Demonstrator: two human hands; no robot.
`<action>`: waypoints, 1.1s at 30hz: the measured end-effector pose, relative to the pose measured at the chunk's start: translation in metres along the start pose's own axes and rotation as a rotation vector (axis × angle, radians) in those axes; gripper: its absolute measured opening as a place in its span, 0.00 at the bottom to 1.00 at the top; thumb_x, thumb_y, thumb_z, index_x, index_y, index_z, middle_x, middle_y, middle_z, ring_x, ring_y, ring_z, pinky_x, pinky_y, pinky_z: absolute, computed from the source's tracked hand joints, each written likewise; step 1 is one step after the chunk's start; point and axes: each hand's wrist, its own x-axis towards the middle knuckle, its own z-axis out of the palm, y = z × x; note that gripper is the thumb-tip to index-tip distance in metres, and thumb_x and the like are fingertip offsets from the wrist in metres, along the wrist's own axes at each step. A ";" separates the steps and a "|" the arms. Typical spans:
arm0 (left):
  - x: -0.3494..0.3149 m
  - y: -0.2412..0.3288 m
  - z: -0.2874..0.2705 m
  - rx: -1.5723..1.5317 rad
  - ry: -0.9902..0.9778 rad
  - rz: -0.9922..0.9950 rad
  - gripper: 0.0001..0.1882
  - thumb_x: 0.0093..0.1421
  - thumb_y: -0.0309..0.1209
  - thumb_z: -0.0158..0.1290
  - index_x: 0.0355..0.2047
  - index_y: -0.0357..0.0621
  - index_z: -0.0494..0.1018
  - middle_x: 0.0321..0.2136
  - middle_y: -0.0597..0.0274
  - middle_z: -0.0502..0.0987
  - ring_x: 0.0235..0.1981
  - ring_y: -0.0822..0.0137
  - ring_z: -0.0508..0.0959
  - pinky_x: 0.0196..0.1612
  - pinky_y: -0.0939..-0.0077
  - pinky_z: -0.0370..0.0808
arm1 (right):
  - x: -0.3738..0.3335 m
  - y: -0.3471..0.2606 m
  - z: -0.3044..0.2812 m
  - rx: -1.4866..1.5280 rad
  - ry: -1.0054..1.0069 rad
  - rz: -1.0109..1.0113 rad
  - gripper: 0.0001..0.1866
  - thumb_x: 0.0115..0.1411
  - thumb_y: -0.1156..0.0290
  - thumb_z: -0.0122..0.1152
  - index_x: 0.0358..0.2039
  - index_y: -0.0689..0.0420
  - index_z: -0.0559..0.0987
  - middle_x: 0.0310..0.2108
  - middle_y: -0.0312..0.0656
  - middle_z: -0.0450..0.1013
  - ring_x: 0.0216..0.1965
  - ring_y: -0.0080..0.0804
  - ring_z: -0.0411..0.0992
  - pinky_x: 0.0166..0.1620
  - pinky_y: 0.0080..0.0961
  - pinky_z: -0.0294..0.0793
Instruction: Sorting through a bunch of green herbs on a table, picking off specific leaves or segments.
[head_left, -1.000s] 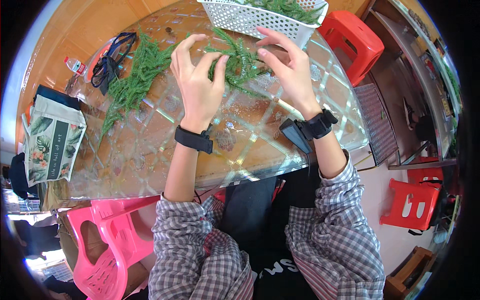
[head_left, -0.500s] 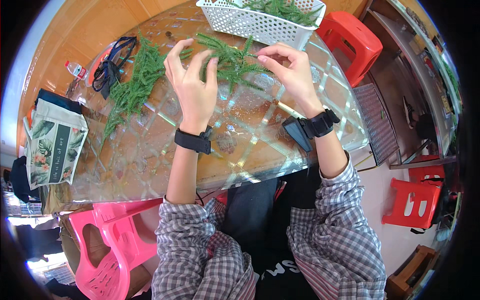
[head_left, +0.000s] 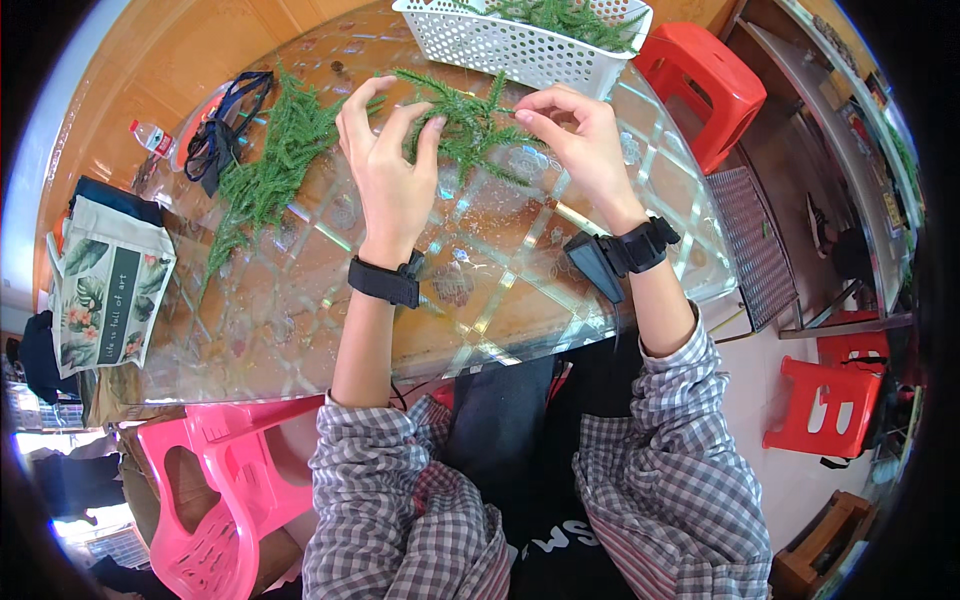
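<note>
"White lettering (head_left: 120, 312): where located?"

"On the dark panel (head_left: 122, 285) of the floral bag (head_left: 112, 300), left edge of the table (head_left: 400, 345). White letters also mark the black garment (head_left: 545, 575); a red label wraps the small bottle (head_left: 152, 138)."

"State the hand positions."

"Right hand (head_left: 580, 140): wrist raised, thumb and forefinger pinching the green sprig (head_left: 468, 130) by its stem. Left hand (head_left: 388, 170): fingers arched, thumb and forefinger at the sprig's left side; whether they grip, I cannot tell."

"Sprig location?"

"Over the table, between both hands, near side of the basket (head_left: 505, 50)."

"Basket contents?"

"White, perforated; it holds green cuttings (head_left: 570, 22). A separate green pile (head_left: 265, 165) lies left of the left hand."
</note>
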 end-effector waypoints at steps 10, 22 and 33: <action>0.001 0.000 -0.003 0.065 0.023 0.052 0.09 0.44 0.23 0.59 0.28 0.44 0.75 0.47 0.59 0.65 0.48 0.57 0.64 0.51 0.63 0.60 | 0.000 0.003 0.003 0.032 -0.011 0.004 0.05 0.51 0.75 0.60 0.29 0.61 0.79 0.28 0.36 0.74 0.31 0.20 0.71 0.35 0.17 0.68; 0.003 -0.008 -0.006 0.115 0.096 -0.024 0.06 0.45 0.26 0.60 0.27 0.45 0.76 0.46 0.60 0.65 0.48 0.57 0.64 0.52 0.64 0.60 | 0.000 0.002 0.002 -0.070 0.009 0.176 0.06 0.53 0.76 0.57 0.32 0.62 0.78 0.25 0.33 0.74 0.26 0.16 0.69 0.30 0.14 0.67; -0.001 -0.037 -0.008 0.051 -0.075 -0.310 0.09 0.53 0.35 0.55 0.30 0.44 0.76 0.47 0.53 0.64 0.49 0.55 0.64 0.53 0.62 0.60 | 0.003 0.011 0.000 0.013 0.249 0.166 0.07 0.57 0.75 0.54 0.33 0.60 0.78 0.21 0.29 0.70 0.22 0.12 0.63 0.23 0.11 0.59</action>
